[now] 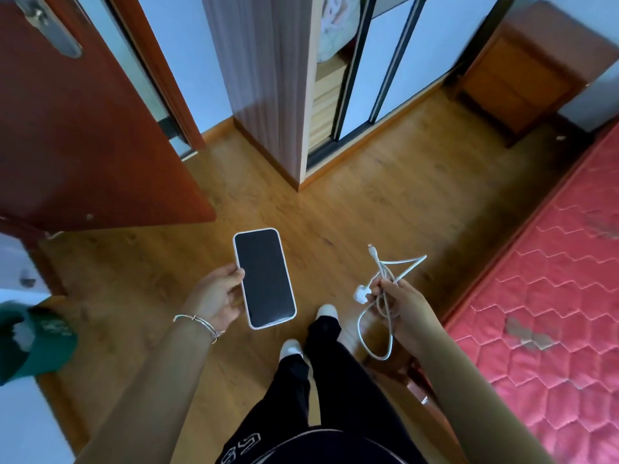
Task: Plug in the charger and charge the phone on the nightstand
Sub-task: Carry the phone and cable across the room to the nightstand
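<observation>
Person standing on a wooden floor [385,202]. Left hand [214,296] grips a dark-screened phone [264,277]; right hand [398,303] clutches a coiled white charger cable [385,279]. The nightstand [522,78] stands well beyond the phone.

We can read nothing; white marks on the black clothing [328,396] at 6 o'clock are too blurred.
</observation>
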The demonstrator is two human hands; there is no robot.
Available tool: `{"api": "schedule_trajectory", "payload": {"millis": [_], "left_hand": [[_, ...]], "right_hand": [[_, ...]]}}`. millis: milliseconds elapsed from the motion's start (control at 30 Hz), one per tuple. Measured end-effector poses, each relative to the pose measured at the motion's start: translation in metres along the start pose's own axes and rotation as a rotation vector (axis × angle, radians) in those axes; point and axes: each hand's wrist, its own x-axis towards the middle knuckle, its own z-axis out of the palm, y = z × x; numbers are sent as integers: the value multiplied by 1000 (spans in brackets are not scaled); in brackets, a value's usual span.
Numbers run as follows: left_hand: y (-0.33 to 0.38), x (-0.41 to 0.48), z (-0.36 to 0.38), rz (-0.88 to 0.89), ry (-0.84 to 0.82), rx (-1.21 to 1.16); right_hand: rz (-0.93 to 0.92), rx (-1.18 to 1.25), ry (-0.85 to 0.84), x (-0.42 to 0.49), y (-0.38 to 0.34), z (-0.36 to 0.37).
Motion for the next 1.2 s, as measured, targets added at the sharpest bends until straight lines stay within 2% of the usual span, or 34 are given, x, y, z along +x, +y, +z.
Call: {"api": "schedule_trajectory", "payload": {"millis": [100,300,500,667,1200], "left_hand": [[8,16,18,-6,-10,41],[31,51,71,-26,-28,99],[66,84,143,-3,-50,159],[89,107,201,8,-111,205],[162,204,343,-28,-282,362]], "right_hand": [[20,73,20,14,-11,-6],[-5,14,52,50,-50,-28],[-53,54,79,83,-108,-52],[-79,125,93,107,-138,-71],[-174,313,290,187,-210,-117]]}}
